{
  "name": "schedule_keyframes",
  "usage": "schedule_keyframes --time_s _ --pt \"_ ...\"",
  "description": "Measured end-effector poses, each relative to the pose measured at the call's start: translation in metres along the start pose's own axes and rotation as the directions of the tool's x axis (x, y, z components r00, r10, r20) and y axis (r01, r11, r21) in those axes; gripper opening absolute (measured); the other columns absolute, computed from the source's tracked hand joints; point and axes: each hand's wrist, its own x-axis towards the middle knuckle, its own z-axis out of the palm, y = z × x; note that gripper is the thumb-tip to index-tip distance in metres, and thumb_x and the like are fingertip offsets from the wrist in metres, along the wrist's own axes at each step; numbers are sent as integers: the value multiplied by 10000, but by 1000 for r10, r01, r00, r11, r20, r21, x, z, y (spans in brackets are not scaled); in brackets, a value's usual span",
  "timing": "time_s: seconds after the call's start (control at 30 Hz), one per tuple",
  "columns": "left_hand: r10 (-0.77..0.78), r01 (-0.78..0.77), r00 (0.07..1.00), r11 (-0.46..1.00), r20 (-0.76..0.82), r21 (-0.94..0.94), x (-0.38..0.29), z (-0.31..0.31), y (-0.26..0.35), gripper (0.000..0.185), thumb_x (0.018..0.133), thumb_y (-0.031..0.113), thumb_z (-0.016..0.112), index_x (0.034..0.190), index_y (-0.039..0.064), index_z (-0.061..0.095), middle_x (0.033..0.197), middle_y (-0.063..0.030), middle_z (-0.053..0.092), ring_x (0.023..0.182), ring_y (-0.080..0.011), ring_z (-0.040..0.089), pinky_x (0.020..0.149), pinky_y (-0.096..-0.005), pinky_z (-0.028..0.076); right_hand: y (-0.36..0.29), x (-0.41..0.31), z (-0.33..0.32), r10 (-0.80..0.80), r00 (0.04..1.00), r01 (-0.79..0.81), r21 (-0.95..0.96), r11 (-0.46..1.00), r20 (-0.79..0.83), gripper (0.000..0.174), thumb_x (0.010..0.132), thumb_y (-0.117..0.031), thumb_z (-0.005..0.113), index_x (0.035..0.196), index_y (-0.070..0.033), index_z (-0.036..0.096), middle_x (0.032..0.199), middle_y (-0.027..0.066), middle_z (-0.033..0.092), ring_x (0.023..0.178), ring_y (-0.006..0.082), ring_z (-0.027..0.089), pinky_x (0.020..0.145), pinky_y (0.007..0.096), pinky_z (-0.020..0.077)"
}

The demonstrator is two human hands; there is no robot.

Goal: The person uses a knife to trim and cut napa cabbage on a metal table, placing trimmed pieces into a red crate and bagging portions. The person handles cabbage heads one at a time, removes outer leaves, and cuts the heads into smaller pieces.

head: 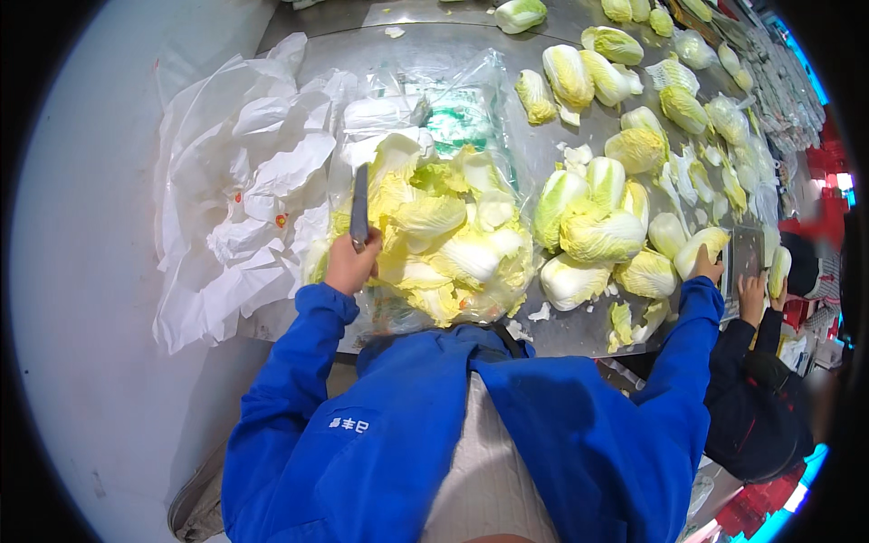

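Note:
My left hand (353, 261) grips the handle of a knife (360, 203), whose blade points away from me over the edge of a clear plastic bag (495, 305) heaped with loose napa cabbage leaves (428, 217). Far to the right, my right hand (706, 267) is closed around the end of a whole napa cabbage (699, 251) lying on the metal table. Between the hands, a pile of whole napa cabbages (601, 234) stands right of the bag, with leaf scraps (621, 326) near the table's front edge.
Crumpled white paper (258, 176) covers the left of the metal table (434, 34), beside a white wall (88, 271). More cabbages (570, 75) lie at the back right. At the right, a person in dark clothing (753, 407) has both hands (753, 298) by another cabbage (779, 271).

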Motion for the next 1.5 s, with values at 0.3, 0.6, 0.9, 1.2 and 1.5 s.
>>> schedule_keyframes --time_s 0.3,0.6,0.9,1.2,1.5 --pt "359 -273 933 765 -33 584 114 6 0 444 817 175 699 1195 -4 553 928 -204 639 831 -319 618 730 -393 494 -173 -133 57 -571 760 490 303 817 311 484 895 -236 680 1298 -10 535 1268 147 586 1164 242 564 989 345 438" --pt "148 -133 954 988 259 -76 71 69 -13 269 923 175 627 1094 -30 590 832 -77 655 730 -156 641 688 -308 527 -314 -391 148 -800 164 273 752 600 578 151 911 -104 621 1019 -8 667 919 74 684 832 131 638 756 263 504" --pt "-64 97 981 980 -183 174 154 -4 -69 245 787 102 647 976 -48 602 787 -120 641 613 -183 622 546 -302 502 -345 -492 244 -670 7 790 406 458 743 656 689 -287 827 1132 3 440 1158 214 515 1102 381 513 905 424 468" --pt "-163 148 983 976 -88 -159 133 3 -30 257 784 120 645 989 -11 565 720 -52 556 638 -148 533 582 -308 434 -381 -481 203 -689 159 602 483 635 707 787 681 -385 817 1267 -17 441 1224 250 538 1101 399 559 894 429 474" --pt "588 -561 809 778 -14 282 47 24 27 510 779 34 653 1271 4 524 1105 -168 603 1015 -307 576 881 -376 453 -306 -444 40 -488 140 657 288 697 862 518 796 -567 666 902 -74 547 705 180 633 688 382 636 593 471 469"
